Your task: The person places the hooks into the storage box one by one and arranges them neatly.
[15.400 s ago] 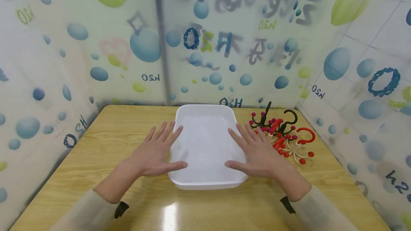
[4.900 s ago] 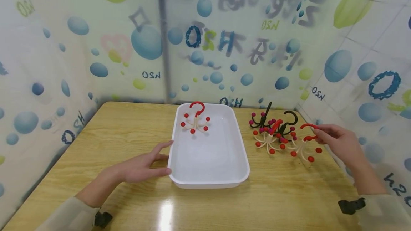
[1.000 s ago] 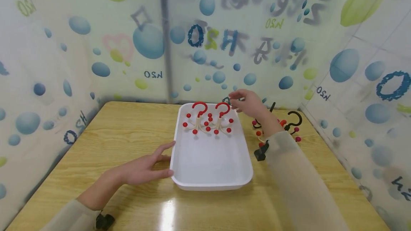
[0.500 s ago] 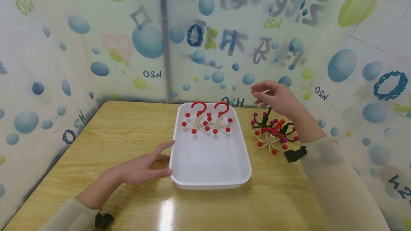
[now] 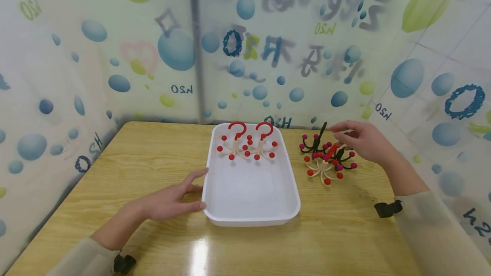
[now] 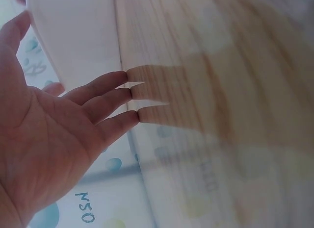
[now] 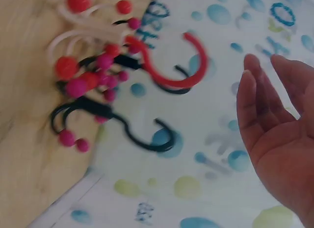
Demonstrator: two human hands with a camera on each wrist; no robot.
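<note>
At far left, a pale sleeve (image 5: 86,257) with a black wrist mount (image 5: 123,263) leads to a person's left hand (image 5: 170,202). Its fingers are spread apart, with thumb and forefinger touching the near side of a white rectangular tray (image 5: 251,195) just to the hand's right. In the tray, ahead and to the right of that hand, two cream hooks lie side by side: the left cream hook (image 5: 235,145) and the right cream hook (image 5: 262,145), each with a curved red handle and splayed, red-ball-tipped legs.

Between the tray and the other hand, three more hooks cluster on the wooden table (image 5: 161,150). Leftmost is a black hook with magenta balls (image 5: 316,144); in front of it, a third cream hook (image 5: 323,166); overlapping behind that, a second black hook (image 5: 339,156), nearest the right hand (image 5: 363,140) and partly hidden by it. That hand is raised beside the cluster, fingers gently bent, thumb and fingertips apart; the right wrist view shows a gap between them and the hooks. A pale right sleeve (image 5: 429,229) ends the scene.
</note>
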